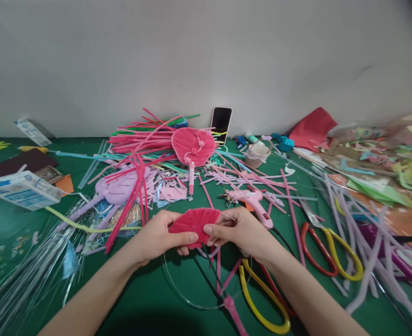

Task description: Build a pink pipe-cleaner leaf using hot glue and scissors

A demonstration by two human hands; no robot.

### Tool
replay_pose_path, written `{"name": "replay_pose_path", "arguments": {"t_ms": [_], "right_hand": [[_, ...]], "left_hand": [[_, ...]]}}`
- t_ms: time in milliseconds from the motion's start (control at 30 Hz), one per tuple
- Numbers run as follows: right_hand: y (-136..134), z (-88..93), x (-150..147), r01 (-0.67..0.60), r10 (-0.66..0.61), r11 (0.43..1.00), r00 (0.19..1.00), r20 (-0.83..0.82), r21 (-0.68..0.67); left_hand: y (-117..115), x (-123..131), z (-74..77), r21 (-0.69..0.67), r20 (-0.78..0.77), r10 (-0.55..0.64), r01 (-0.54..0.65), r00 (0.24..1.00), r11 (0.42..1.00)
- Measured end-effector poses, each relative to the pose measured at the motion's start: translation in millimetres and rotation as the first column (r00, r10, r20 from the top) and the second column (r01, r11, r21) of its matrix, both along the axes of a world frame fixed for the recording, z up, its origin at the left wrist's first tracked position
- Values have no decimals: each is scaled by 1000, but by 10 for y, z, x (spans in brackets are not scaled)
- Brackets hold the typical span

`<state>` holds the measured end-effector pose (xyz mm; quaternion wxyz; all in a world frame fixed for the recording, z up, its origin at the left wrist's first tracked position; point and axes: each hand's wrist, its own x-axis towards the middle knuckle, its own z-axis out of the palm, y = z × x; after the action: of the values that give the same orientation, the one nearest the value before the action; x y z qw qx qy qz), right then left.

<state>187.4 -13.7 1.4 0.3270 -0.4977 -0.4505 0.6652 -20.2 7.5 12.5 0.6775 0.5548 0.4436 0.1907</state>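
Observation:
Between my two hands is a hot-pink disc (195, 220) of fuzzy pipe cleaner with lines fanning across it. My left hand (158, 237) grips its left side, thumb flat on the front. My right hand (234, 229) pinches the lower right edge, close to a thin wire that shows at the upper right. A clear wire loop (186, 302) hangs below the disc towards a pink fuzzy stick (235, 315). Behind my right hand lies a pink glue gun (253, 198). Fingers behind the disc are partly hidden.
Farther back lie a pink round fan (190, 144), pink pipe cleaners (136, 140) and a lilac fan (122, 186). Scissors (267, 303) lie under my right forearm; another pair (319, 240) is farther right. A phone (221, 122) leans on the wall. Wires (34, 275) spread left.

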Motion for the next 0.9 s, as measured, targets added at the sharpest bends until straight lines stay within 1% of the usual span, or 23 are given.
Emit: {"name": "replay_pose_path", "arguments": {"t_ms": [167,300,467,567,733,800,900], "right_hand": [[-8,-19,-1,1,-1,1000,1000,3,2],[-9,-9,0,7,-7,1000,1000,1,-12],[-10,-4,-29,-27,27,999,1000,-14,20],[-13,-7,-23,-62,62,997,998,1,35],[-32,11,20,-86,86,996,996,-3,9],[-44,14,31,-67,67,998,998,-13,-15],[-52,9,38,7,-8,1000,999,-46,-28]], "left_hand": [[4,6,-22,-9,6,-13,13,1000,1000],[-5,11,-7,-24,6,7,-7,1000,1000],[0,24,-14,-77,28,-76,78,997,994],[-3,33,-44,-81,42,-46,50,998,996],[1,0,-70,-75,54,16,-12,998,997],[16,-30,-68,-77,38,27,-24,999,997],[47,-83,-61,-119,59,44,-37,997,992]]}}
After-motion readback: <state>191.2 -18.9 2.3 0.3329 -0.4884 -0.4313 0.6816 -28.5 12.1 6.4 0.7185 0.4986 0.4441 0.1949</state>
